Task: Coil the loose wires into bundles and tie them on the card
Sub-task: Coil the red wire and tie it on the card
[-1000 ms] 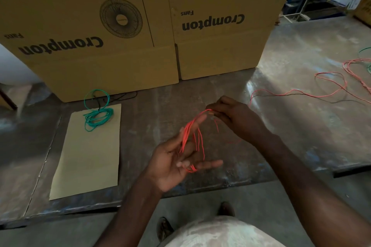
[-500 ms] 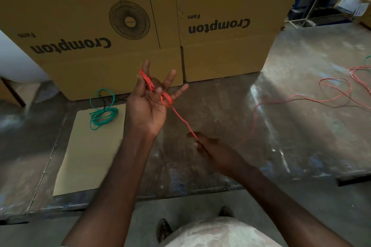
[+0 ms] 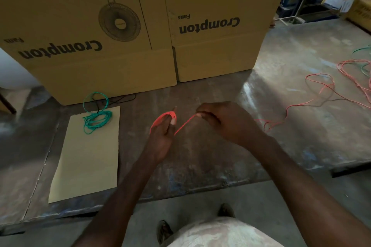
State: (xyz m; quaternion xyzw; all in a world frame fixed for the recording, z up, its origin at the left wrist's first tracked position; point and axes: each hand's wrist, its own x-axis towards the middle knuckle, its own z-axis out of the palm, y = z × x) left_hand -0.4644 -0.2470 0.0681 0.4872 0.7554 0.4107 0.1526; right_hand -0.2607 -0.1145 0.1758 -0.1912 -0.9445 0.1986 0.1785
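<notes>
Red wire (image 3: 183, 125): light, springy; my left hand (image 3: 162, 136) grips its coil, my right hand (image 3: 224, 120) pinches the taut strand.

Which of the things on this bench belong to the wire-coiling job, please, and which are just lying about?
Part of the job:
red wire, held by left hand and right hand
green bundle
card
loose wires

Just lying about:
fan cartons
</notes>
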